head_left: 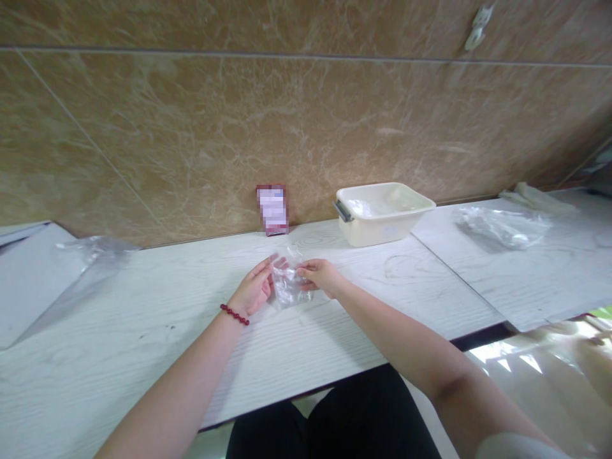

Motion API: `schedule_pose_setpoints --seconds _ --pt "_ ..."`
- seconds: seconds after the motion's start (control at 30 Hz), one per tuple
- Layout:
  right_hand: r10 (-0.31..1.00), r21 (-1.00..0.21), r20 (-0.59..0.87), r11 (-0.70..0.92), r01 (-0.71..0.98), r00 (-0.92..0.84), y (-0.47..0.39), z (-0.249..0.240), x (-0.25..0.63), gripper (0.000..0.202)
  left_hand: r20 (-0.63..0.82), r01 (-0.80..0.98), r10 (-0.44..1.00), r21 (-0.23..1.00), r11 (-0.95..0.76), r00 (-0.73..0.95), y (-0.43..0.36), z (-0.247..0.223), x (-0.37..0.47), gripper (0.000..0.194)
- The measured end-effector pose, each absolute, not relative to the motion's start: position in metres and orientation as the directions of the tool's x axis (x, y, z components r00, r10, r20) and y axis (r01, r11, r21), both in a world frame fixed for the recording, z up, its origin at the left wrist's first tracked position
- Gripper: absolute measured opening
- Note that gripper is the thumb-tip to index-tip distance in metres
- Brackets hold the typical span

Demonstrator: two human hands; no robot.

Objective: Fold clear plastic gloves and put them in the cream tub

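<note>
A small clear plastic bag (291, 287) is held up between my two hands above the white wood-grain table (191, 331). My left hand (255, 287), with a dark red bead bracelet at the wrist, grips the bag's left edge, some of its fingers seen through the film. On the right side, my right hand (321, 276) pinches the bag between thumb and fingers. Whether anything lies inside the bag is hard to tell; only crinkled film shows. Behind the hands, a red and white packet (273, 210) with a blurred face leans against the wall.
A cream plastic bin (377, 228) with a grey handle stands by the marbled wall (306, 121). Crumpled clear plastic (509, 226) lies at the right, near a pale cloth-like item (540, 199). At the left is a white box (38, 274) beside clear film (102, 248).
</note>
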State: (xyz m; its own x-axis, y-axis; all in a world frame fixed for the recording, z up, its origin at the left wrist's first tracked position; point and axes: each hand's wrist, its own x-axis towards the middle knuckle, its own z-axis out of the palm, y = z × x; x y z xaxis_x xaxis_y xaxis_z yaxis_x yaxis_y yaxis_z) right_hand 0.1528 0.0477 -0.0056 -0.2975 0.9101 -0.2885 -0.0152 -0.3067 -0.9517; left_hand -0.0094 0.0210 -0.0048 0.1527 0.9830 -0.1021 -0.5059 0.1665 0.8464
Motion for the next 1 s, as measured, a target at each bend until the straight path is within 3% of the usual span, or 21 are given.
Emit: schedule_pose_setpoints --seconds 0.23,1.0 --pt "0.936 -0.969 -0.239 -0.249 -0.005 -0.258 0.055 -0.002 0.158 0.004 -0.166 -0.357 0.943 0.895 0.267 0.290 0.022 -0.015 -0.011 0.035" --pt "0.945 -0.965 -0.226 -0.183 0.189 -0.237 0.085 0.043 0.201 0.007 -0.215 -0.329 0.906 0.880 0.342 0.365 0.024 -0.010 -0.011 0.036"
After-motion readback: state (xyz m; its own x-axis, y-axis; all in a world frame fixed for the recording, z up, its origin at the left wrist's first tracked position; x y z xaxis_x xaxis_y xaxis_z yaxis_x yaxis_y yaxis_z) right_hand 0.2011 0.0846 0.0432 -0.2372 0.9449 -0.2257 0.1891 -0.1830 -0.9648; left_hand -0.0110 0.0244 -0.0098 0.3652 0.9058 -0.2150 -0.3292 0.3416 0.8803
